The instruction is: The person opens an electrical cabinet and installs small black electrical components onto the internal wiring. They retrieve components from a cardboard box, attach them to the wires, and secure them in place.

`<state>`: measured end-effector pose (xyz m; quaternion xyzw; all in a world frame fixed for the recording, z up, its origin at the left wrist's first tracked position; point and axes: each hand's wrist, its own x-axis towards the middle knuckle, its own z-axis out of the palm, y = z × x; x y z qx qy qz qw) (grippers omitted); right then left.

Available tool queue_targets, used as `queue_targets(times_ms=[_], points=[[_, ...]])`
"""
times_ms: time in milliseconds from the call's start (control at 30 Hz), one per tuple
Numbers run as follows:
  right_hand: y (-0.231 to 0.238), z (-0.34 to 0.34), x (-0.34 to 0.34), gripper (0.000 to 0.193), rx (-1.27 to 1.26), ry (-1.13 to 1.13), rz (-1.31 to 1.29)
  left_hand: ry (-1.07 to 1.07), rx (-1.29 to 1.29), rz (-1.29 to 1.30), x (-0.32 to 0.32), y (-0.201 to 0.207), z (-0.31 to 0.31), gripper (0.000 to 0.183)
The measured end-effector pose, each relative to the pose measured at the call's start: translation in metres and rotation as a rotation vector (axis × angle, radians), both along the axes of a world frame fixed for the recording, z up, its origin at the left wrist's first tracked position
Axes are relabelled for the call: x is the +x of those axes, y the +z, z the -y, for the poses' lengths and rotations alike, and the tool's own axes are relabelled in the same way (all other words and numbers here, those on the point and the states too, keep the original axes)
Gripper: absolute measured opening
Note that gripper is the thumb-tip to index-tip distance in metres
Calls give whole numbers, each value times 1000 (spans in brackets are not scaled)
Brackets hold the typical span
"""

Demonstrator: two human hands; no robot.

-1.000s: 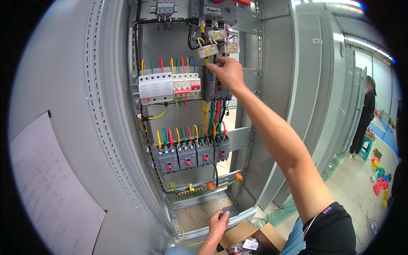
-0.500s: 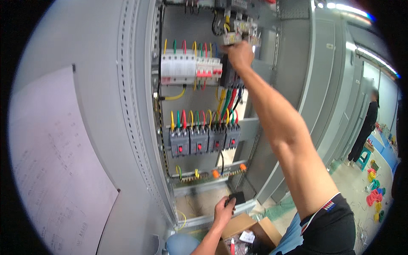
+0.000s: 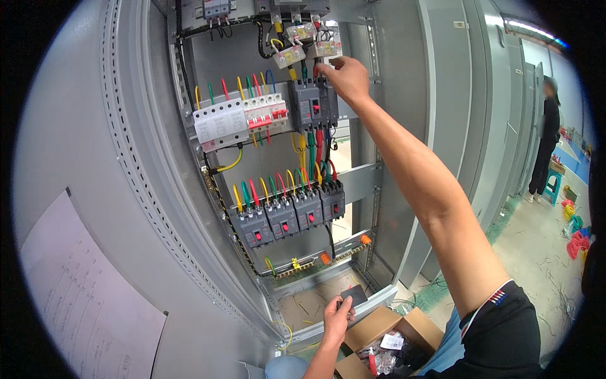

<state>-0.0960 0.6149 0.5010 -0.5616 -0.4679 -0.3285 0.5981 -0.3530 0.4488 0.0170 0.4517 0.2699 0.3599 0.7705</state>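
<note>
Right, edges first: the cabinet's right side wall [image 3: 404, 120] drops down beyond my arm, and between it and the large breaker [image 3: 307, 104] there's a bare upright strip to work in. Tighter above, where the clear-covered blocks [image 3: 289, 57] crowd over my knuckles; below, open panel runs down to the four smaller breakers [image 3: 284, 221], crossed by the coloured cables [image 3: 310, 148] dropping from the large one. Over on the left, the grey door panel [image 3: 69, 145] stands wide with its paper sheet [image 3: 95, 290]. Now the pose: my right arm slants up and across from the lower right, elbow bent slightly, wrist turned inward, and my right hand [image 3: 349, 79] is at the red-sleeved cable end [image 3: 317, 69], just over the top of the large breaker. Fingers curled, tips right at that sleeve; whether they're pinching it or only resting there, I can't tell. Down low, my left hand [image 3: 336, 317] is closed round a dark flat piece [image 3: 355, 295], thumb on top, its flat end poking out past my fingers, near the cabinet's bottom rail [image 3: 379, 299] and above the cardboard box [image 3: 369, 330].
</note>
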Motion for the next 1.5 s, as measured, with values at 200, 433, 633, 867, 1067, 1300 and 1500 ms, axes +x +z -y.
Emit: queue_targets(times_ms=[200, 433, 633, 867, 1067, 1300, 1500], points=[[14, -31, 1, 52, -74, 122, -50, -13, 20, -45, 9, 7, 2, 24], [29, -28, -6, 53, -165, 40, -101, 21, 39, 9, 6, 6, -1, 20], [-40, 27, -14, 45, 141, 264, 241, 148, -80, 226, -3, 9, -23, 11], [-299, 173, -62, 48, -1009, 948, 88, 135, 1, 292, -7, 58, -17, 15], [-327, 189, -65, 29, -889, 1152, -496, 83, 70, 305, 5, 95, -14, 18], [-291, 201, -58, 28, -778, 1233, -748, -36, 201, 373, 17, 138, -20, 16], [-309, 207, -57, 34, -783, 1297, -807, -28, 146, 441, 11, 120, -9, 13]])
